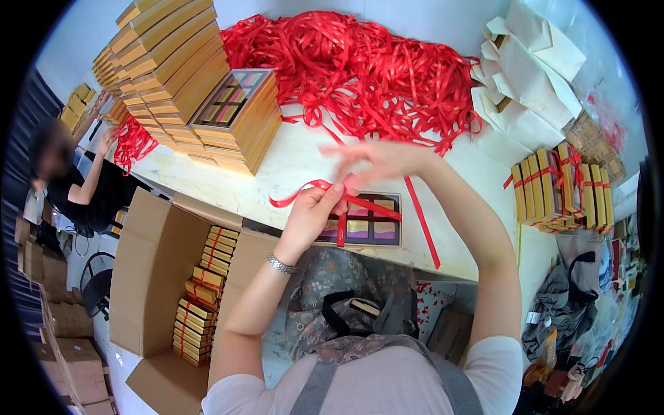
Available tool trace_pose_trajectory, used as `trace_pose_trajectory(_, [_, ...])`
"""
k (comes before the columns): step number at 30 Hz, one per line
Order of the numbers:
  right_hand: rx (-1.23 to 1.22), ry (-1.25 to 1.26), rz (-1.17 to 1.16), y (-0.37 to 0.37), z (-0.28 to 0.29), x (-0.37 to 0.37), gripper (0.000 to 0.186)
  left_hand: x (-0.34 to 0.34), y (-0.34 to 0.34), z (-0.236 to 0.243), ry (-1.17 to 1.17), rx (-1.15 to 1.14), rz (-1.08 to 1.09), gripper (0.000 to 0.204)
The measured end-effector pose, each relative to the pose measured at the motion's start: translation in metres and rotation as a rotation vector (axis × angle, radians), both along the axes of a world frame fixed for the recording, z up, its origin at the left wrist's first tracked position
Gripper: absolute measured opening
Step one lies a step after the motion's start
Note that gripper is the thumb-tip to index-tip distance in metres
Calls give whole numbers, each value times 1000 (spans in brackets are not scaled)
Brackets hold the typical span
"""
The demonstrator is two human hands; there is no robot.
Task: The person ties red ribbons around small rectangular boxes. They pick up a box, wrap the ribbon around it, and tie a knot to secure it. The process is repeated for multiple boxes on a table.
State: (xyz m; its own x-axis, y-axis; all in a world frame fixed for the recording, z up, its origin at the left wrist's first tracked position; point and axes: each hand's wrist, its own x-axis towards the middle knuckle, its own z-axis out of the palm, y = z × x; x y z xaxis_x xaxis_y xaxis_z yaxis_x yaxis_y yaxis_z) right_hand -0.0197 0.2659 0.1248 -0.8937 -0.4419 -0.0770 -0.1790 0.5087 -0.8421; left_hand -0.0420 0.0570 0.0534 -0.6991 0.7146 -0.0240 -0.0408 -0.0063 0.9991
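Observation:
On the table edge in front of me lies a flat gift box [385, 241] with a clear top, showing gold and purple pieces in dark compartments. A red ribbon [379, 208] crosses it, and one strand runs down over its side. My left hand [319, 211], a metal bracelet at its wrist, is closed in a pinch on the ribbon above the box; a loop sticks out to its left. Just above and right of it is my right hand [380, 159], its fingers smeared by motion. Whether it holds ribbon is not visible. A loose ribbon end [423, 225] hangs right of the box.
A large heap of red ribbons [353, 69] lies behind. Stacked gold boxes [169, 76] rise at the left, with ribboned boxes [564, 183] and white paper bags [529, 76] at the right. An open carton [149, 277] holds ribboned boxes. A co-worker [76, 180] sits far left.

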Motion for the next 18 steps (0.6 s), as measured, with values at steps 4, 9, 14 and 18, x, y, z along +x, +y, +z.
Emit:
trace_pose_trajectory(4, [691,421,-210,-2,16,51,17,-22,-2,4,-395,51,-55,33])
trace_pose_trajectory(9, [9,279,-195,-5,21,84,14,-21,-7,6,487,1,-66,14])
trace_pose_trajectory(14, [-274,-5,-253,-1,-54,25,33,-16,1,2,1293,133,186,32])
trace_pose_trajectory(18, [30,40,-100,12,-62,7,28,-18,-9,-5,1116,155,138,29])
